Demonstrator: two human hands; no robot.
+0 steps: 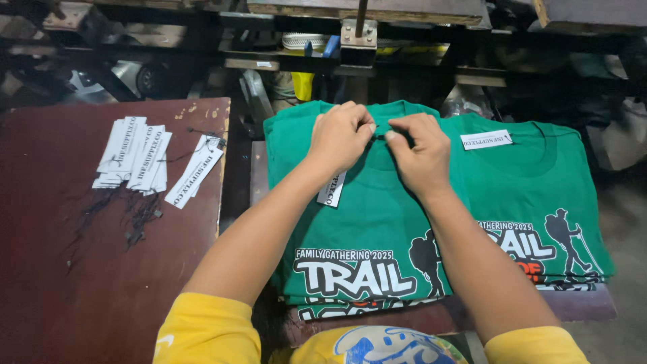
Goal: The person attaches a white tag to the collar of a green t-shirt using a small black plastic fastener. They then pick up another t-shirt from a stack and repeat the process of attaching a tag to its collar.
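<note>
A yellow garment with short sleeves is worn; the left sleeve [205,330] and the right sleeve [536,345] are seen. A round blue and white print [384,345] is shown on the chest. The forearms are left bare.

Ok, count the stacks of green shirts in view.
2. One stack lies under both hands; the other sits beside it to the right, partly overlapped. Shirts lower in each stack are mostly hidden.

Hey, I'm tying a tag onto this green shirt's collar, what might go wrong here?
The left hand and right hand pinch a thin string at the collar of the green shirt; it may slip loose. The dangling paper tag might crease under the wrist. Tugging may also shift the shirt stack beneath.
</note>
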